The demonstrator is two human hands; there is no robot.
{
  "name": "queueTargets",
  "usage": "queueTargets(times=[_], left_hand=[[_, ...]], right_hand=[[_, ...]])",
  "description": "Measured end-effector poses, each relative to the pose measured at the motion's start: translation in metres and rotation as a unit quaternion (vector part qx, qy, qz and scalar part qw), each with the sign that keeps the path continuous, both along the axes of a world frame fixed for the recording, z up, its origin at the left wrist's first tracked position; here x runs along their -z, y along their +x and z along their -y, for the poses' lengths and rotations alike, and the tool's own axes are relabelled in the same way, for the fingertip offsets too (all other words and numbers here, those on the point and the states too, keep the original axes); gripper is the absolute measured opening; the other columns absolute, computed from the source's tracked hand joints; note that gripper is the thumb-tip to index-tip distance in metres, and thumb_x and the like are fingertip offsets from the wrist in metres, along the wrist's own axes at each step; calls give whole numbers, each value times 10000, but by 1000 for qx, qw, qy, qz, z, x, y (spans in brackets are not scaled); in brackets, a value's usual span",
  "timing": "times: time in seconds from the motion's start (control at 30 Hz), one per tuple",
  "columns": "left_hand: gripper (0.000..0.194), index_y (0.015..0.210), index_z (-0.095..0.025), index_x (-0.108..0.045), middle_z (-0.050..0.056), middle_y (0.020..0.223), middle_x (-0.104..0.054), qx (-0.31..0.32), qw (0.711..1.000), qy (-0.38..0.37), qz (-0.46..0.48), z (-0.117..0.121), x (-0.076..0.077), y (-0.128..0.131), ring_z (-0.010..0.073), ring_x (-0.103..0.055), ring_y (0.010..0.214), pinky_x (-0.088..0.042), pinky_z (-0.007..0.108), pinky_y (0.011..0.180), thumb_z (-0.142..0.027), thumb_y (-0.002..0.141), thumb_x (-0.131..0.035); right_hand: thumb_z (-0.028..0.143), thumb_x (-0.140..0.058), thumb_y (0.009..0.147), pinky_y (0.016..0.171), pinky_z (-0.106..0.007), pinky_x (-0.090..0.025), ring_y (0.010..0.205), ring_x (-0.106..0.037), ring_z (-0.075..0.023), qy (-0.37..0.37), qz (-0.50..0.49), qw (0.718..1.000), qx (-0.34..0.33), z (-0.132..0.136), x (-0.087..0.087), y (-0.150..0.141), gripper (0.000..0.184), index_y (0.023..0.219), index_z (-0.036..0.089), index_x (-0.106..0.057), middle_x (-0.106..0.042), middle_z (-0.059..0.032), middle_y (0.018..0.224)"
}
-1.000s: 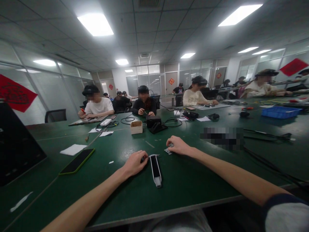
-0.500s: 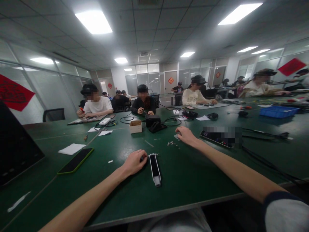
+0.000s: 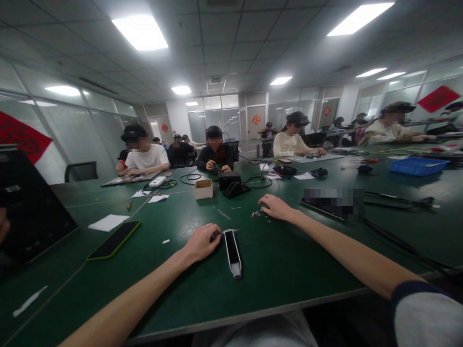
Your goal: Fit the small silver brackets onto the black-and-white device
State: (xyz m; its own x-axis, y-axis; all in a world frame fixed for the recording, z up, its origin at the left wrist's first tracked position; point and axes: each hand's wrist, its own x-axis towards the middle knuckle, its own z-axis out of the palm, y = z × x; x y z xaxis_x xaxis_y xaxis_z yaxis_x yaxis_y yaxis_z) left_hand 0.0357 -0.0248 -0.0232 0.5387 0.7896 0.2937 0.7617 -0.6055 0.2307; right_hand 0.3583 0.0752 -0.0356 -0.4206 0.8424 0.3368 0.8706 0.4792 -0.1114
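My left hand rests on the green table, fingers curled together at the upper left end of a slim, white-framed device with a long dark face. What those fingers hold, if anything, is too small and dark to name. My right hand reaches farther out, palm down, with bent fingers and the thumb apart. Its fingertips are just beside several tiny shiny metal parts scattered on the table. I see nothing held in it.
A phone with green edges and white paper lie left. Ahead stand a small cardboard box and a black device. A dark panel, cables and a blue tray are right. Co-workers sit opposite.
My right hand has shifted slightly left, over where a small grey piece showed. At far left a dark HP panel has turned, and another person's hand appears there. My left hand stays put.
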Motion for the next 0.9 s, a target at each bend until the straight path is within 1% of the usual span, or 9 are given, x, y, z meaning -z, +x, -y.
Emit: queueTargets(times=[0.13, 0.27, 0.37, 0.47, 0.57, 0.67, 0.8, 0.9], left_hand=[[166, 875, -185, -605, 43, 828, -635, 2, 1000, 4, 0, -1, 1, 0, 172, -581, 738, -445, 278, 663, -261, 873, -458], [158, 875, -188, -610, 35, 801, -631, -2, 1000, 9, -4, -2, 3, 0, 172, -583, 740, -440, 274, 663, -248, 864, -464], [159, 879, -187, -612, 37, 808, -633, -1, 1000, 5, -3, -2, 2, -1, 173, -585, 742, -440, 275, 663, -250, 865, -467], [166, 879, -187, -611, 41, 822, -636, -1, 1000, 7, -2, -2, 2, -1, 173, -585, 738, -440, 276, 663, -263, 873, -463], [174, 885, -187, -609, 42, 826, -638, -2, 1000, 7, -4, -1, 1, 0, 174, -587, 735, -440, 277, 662, -270, 878, -455], [171, 886, -184, -607, 47, 830, -641, -2, 1000, 5, -6, 0, 0, 1, 177, -588, 737, -441, 278, 667, -261, 874, -455], [171, 884, -182, -609, 49, 834, -642, 0, 1000, 5, -2, 1, -1, 0, 181, -589, 737, -444, 282, 665, -264, 872, -459], [167, 886, -182, -608, 48, 842, -641, 0, 1000, 4, 1, 1, 0, -1, 181, -589, 742, -443, 280, 665, -266, 876, -464]], right_hand=[[226, -496, 891, 867, -307, -414, 971, -548, -206, 17, 15, 1000, -11, 1, -4, 1, 223, 1035, 142, -645, -603, -112, 1031], [214, -494, 886, 860, -308, -399, 964, -540, -211, 40, 29, 998, -31, 7, -14, -2, 221, 997, 150, -674, -617, -112, 1016], [233, -528, 864, 819, -304, -395, 926, -542, -220, 15, 66, 996, -52, 13, -20, -6, 196, 920, 171, -705, -637, -101, 935], [267, -560, 840, 765, -292, -396, 875, -554, -219, -17, 90, 994, -62, 16, -21, -10, 177, 852, 188, -717, -649, -92, 877], [279, -562, 834, 707, -276, -396, 828, -568, -210, -28, 96, 993, -56, 16, -19, -12, 175, 834, 192, -713, -658, -85, 855], [250, -546, 827, 662, -267, -389, 776, -576, -201, -29, 109, 993, -40, 17, -17, -16, 174, 800, 178, -701, -660, -84, 825], [213, -526, 821, 691, -287, -393, 807, -567, -223, 11, 145, 989, -29, 20, -21, -22, 175, 768, 144, -677, -648, -118, 827], [216, -504, 846, 715, -303, -398, 812, -550, -223, 47, 129, 990, -22, 29, -25, -30, 178, 808, 119, -648, -628, -136, 860]])
